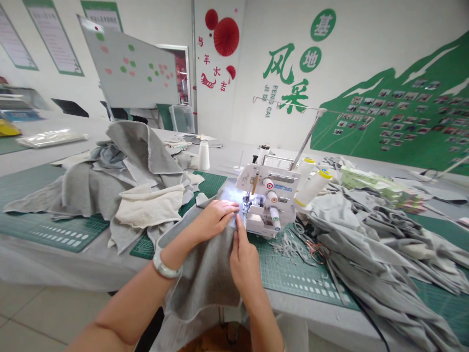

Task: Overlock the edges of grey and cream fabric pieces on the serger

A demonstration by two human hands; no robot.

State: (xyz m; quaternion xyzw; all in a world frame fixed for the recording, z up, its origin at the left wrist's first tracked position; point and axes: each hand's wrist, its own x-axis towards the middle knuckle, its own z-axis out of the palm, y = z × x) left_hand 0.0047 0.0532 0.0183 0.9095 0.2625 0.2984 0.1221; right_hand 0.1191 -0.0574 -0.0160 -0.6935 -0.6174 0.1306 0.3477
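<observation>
A white overlock sewing machine [282, 178] stands on the table, its lamp lighting the needle area. Grey fabric [205, 274] lies at the presser foot and drapes over the table's front edge toward me. My left hand [216, 217] rests on the fabric just left of the foot, fingers stretched out and lying flat. Lower and to the right, my right hand [246, 259] grips the fabric's right edge in front of the machine, with its index finger pointing at the foot. Its other fingers are partly hidden.
Grey and cream fabric pieces [150, 205] are heaped on the left. Right of the machine lie scissors [318, 252], thread trimmings [291, 248] and a large grey cloth pile [370, 254]. Thread cones [313, 188] stand behind it. Green cutting mats [304, 283] cover parts of the table.
</observation>
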